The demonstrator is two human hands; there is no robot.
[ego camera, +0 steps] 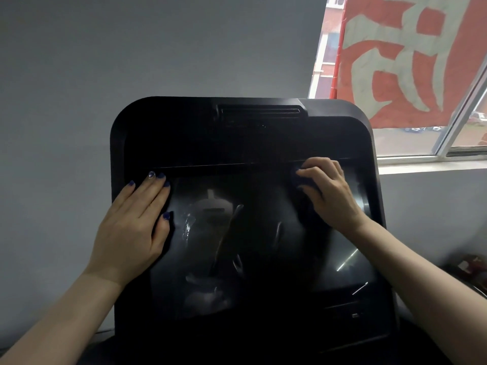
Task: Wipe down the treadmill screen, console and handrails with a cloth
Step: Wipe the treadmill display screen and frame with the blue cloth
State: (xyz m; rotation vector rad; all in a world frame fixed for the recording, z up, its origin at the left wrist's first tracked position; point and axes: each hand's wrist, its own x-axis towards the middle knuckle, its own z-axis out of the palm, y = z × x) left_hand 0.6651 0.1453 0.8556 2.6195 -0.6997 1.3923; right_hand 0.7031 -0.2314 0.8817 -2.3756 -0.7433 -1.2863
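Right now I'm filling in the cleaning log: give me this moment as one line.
step: wiping screen | left hand: flat on screen's left edge | right hand: presses dark cloth at upper right

Indoor exercise room, gym or home cannot be told. Shown by large black treadmill console (245, 143) with dark glossy screen (253, 246). Plain grey wall (131, 48) seen behind; window (421, 143) at right, partly covered by red banner (403, 61) with pale characters.
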